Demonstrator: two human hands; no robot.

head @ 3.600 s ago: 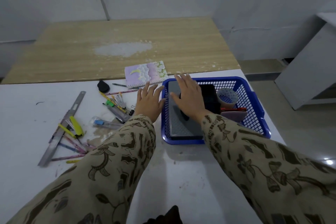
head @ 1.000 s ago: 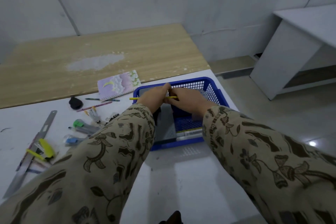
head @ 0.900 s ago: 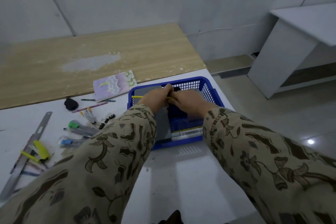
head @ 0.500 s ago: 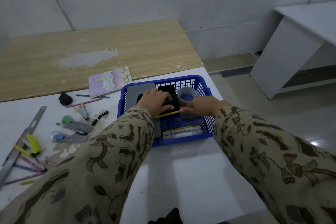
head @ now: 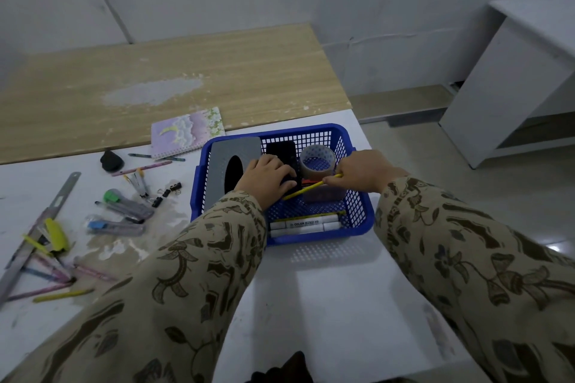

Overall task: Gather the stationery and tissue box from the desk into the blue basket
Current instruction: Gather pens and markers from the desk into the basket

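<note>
Head view, centre of frame: right hand (head: 362, 169) pinching the far end of a yellow pencil (head: 311, 187) over the blue basket (head: 364, 214); left hand (head: 266, 177) loosely curled, fingertips resting on a black item (head: 281, 151) inside, gripping nothing that can be made out. Best done by lowering the pencil flat and parallel to the white markers (head: 303, 224) along the near wall, then letting go low, so no bounce through the mesh. Worth keeping clear of the tape roll (head: 317, 157) at the upper right of the basket. Tissue box (head: 235, 149) already in, along the left wall.

Left of frame: much still out on the white desk (head: 326, 305): notebook (head: 186, 130) above the basket's upper left corner, cutters (head: 130, 207), binder clips (head: 166, 193), steel ruler (head: 37, 227), a scatter of pens (head: 62, 274) at lower left. Roughly half done, by the look of it.

Upper frame: a worn wooden tabletop (head: 217, 71) butting against the desk, grey walls behind, a pale cabinet (head: 513, 71) at the right, glossy floor below it.
</note>
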